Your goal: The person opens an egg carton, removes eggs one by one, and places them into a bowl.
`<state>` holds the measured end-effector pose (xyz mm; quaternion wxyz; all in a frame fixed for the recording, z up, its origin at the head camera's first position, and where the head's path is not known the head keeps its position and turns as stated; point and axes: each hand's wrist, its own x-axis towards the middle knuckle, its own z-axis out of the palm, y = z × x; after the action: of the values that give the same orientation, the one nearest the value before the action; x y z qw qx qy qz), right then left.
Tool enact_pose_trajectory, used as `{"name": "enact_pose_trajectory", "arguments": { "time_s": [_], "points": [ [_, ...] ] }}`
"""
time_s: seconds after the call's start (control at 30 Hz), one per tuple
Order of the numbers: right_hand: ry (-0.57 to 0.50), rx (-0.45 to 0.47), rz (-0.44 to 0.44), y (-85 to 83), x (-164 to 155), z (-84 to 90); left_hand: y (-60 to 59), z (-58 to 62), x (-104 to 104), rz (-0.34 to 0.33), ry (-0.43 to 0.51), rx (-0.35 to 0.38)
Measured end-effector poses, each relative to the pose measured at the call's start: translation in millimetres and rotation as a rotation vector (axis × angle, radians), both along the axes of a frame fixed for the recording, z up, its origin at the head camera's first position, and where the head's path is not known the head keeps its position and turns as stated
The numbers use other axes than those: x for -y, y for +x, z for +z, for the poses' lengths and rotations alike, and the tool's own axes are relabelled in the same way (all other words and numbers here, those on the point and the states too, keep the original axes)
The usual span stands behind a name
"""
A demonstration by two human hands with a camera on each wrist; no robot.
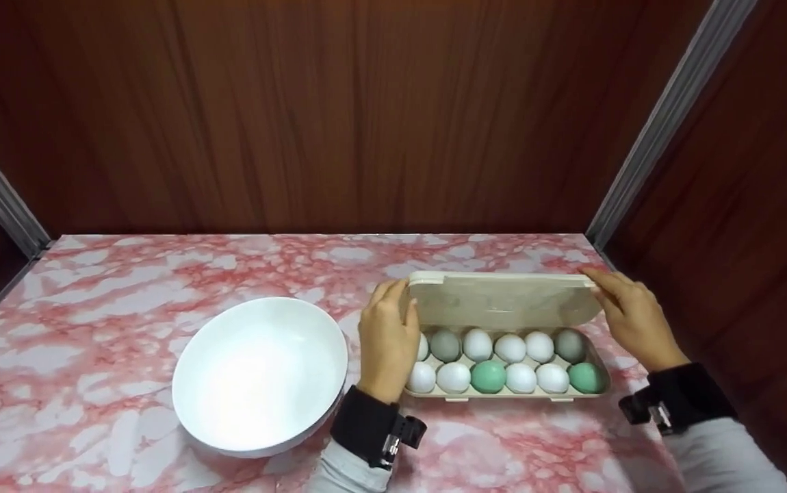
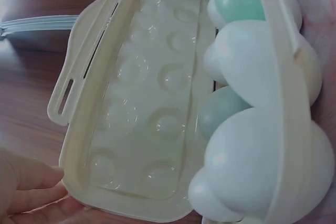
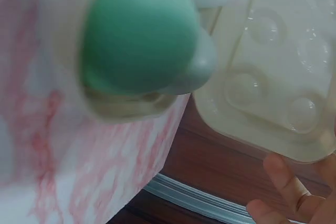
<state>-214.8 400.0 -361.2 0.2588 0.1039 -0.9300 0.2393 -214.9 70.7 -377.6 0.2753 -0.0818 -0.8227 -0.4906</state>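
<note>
A beige egg carton [image 1: 513, 396] lies open on the pink marbled table, its lid [image 1: 503, 301] standing nearly upright. Two rows of white, grey and green eggs [image 1: 488, 376] fill it. My left hand [image 1: 400, 301] grips the lid's left end, thumb in front and fingers behind. My right hand [image 1: 599, 284] pinches the lid's right top corner. The left wrist view shows the lid's dimpled inside [image 2: 147, 93], the eggs [image 2: 257, 156] and my fingers [image 2: 26, 187] at its corner. In the right wrist view a green egg [image 3: 139, 32] is close, with the lid [image 3: 278, 61] and my fingers [image 3: 283, 187] beyond it.
An empty white bowl [image 1: 260, 373] stands on the table [image 1: 92, 329] just left of my left wrist. Dark wood panels close in the back and right sides, with metal rails [image 1: 660, 116] at the corners. The carton sits near the table's right edge.
</note>
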Motion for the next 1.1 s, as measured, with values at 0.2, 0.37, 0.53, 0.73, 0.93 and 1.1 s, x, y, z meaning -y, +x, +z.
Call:
{"name": "enact_pose_trajectory", "arguments": {
  "time_s": [0.2, 0.37, 0.53, 0.73, 0.93, 1.1],
  "points": [
    [-0.101, 0.086, 0.003, -12.0, 2, 4.0, 0.0, -2.0, -1, -0.054, -0.019, 0.039],
    [-0.182, 0.119, -0.01, -13.3, 3, 1.2, -1.9, -2.4, -3, -0.08, -0.032, 0.05],
    [-0.25, 0.137, 0.019, -9.0, 3, 0.7, -0.7, -1.5, -4, -0.096, -0.02, 0.047],
    [-0.263, 0.195, -0.01, -4.1, 7, 3.4, 2.8, -4.9, -2, -0.105, -0.024, 0.049],
    [-0.263, 0.197, -0.034, 6.1, 11, 6.6, 8.8, -2.4, 2, -0.141, -0.079, 0.044],
    [-0.257, 0.167, -0.062, 13.1, 12, 4.1, 11.6, -0.8, 3, -0.132, -0.147, 0.038]
  ]
}}
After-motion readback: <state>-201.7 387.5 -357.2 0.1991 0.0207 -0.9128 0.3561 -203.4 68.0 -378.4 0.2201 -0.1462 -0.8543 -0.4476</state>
